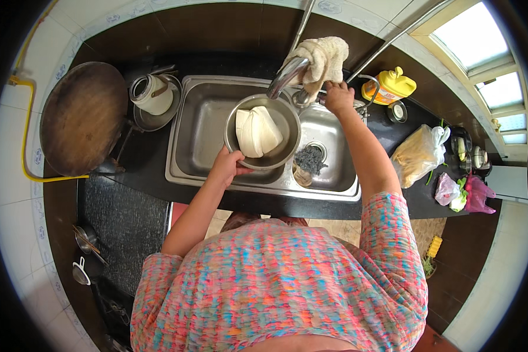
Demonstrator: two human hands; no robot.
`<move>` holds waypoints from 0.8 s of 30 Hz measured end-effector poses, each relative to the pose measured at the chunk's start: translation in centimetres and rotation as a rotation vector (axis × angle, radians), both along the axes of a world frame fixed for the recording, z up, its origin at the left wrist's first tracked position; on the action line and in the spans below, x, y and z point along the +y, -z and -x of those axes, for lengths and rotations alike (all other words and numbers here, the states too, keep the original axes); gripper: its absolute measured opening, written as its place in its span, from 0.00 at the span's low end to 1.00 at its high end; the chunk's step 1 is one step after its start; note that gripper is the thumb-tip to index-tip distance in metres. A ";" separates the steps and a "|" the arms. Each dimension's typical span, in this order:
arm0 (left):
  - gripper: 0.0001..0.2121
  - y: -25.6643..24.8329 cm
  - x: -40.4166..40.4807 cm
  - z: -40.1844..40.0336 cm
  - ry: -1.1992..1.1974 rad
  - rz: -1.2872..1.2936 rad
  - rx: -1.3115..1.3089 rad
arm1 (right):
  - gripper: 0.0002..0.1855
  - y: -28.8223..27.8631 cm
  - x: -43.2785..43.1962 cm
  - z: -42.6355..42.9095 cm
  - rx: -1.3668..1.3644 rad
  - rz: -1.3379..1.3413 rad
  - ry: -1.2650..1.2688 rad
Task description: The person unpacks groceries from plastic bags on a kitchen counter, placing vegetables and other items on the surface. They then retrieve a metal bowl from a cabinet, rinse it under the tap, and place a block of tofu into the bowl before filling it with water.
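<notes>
My left hand grips the near rim of a round metal bowl, thumb over the edge. Inside the bowl lie white blocks or slabs, perhaps tofu. The bowl is over the divider side of the left basin of a double stainless steel sink, below the spout of the faucet. My right hand reaches behind the right basin to the faucet's base, where the handle seems to be; the fingers are partly hidden. A beige towel drapes over the faucet, just above that hand.
A dark scouring pad lies by the right basin's drain. Left of the sink are a large round wooden board or lid and a white canister in a pan. To the right stand a yellow jug, a filled plastic bag and smaller bags.
</notes>
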State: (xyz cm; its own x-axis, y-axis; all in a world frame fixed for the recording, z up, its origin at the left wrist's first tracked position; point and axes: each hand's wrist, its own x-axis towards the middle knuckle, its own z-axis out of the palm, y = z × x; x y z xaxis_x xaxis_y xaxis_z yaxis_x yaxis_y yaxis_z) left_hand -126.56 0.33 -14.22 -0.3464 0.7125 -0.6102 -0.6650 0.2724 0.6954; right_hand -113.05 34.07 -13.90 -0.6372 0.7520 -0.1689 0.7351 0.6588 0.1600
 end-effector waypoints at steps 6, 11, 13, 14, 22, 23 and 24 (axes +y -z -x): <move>0.26 1.6 1.6 1.1 0.024 -0.004 -0.030 | 0.29 2.7 -0.8 -5.2 0.494 0.355 0.062; 0.26 2.5 2.2 1.6 0.097 0.004 -0.008 | 0.16 0.8 -10.9 -2.8 1.250 0.744 0.248; 0.25 1.8 2.1 1.1 0.092 0.018 0.023 | 0.08 -2.4 -14.2 -1.1 1.291 0.493 0.013; 0.25 1.5 2.2 1.1 0.094 0.021 0.044 | 0.09 -3.9 -15.0 -0.2 1.209 0.511 -0.079; 0.23 3.2 1.0 -0.1 0.117 0.076 0.112 | 0.21 -0.3 -14.6 3.6 0.569 0.351 -0.530; 0.23 3.2 0.8 -0.2 0.124 0.077 0.123 | 0.21 0.0 -14.8 3.8 0.492 0.368 -0.526; 0.23 3.3 0.6 -0.4 0.116 0.071 0.130 | 0.21 -0.1 -15.1 4.2 0.414 0.384 -0.525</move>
